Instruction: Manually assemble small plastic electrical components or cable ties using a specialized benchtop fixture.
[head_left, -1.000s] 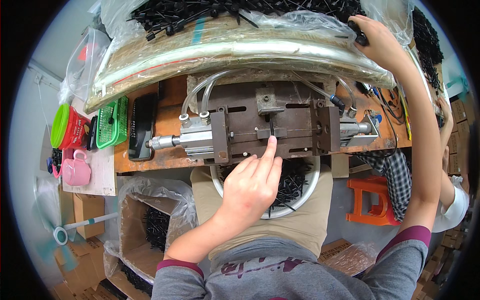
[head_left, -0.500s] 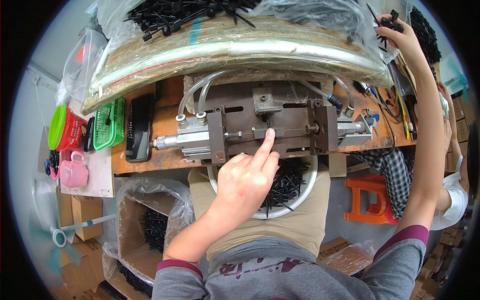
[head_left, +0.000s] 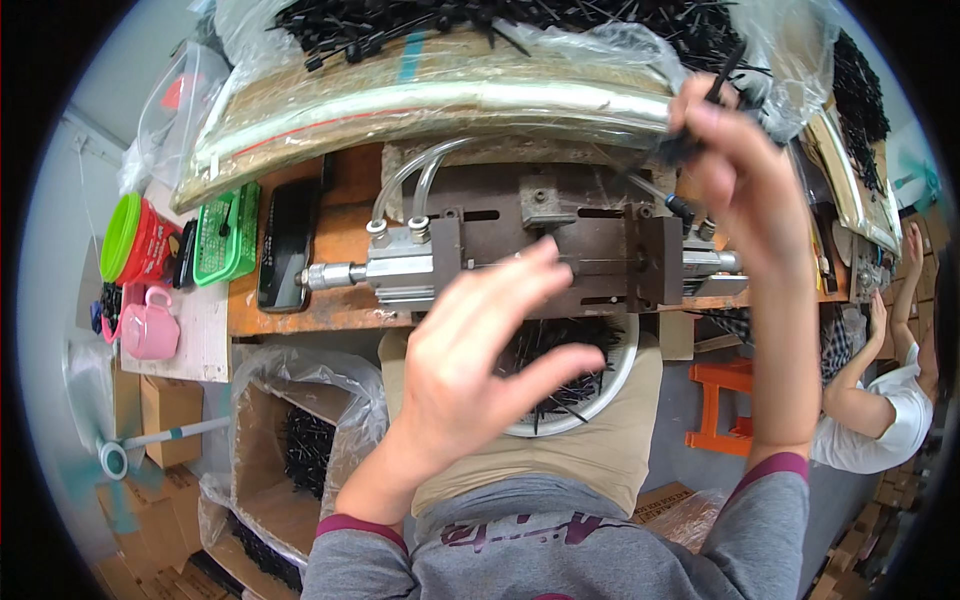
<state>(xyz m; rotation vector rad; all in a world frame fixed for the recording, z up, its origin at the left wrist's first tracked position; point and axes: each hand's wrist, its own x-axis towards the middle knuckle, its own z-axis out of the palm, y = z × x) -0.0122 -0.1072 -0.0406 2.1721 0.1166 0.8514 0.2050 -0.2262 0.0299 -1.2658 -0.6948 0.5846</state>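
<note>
Over the middle of the dark steel clamping fixture, the left hand is spread, with its thumb stretched away from the other fingers. It appears released, but I cannot tell if its fingertips touch the small block below them. The right hand is raised above the right end of the fixture, and it is grasping several black plastic pieces with thin stems; the blur hides how many.

The fixture lies on the wooden desk, and a silver pneumatic cylinder with two clear hoses is attached at its left side. Behind it, many similar black parts are heaped beside clear plastic film. A white round basket, containing more such parts, rests on the person's lap, partly behind the left hand.

To the left on the desk lies a black smartphone, and next to it stands a green plastic basket. Further left are a red tub and a pink mug.
</note>
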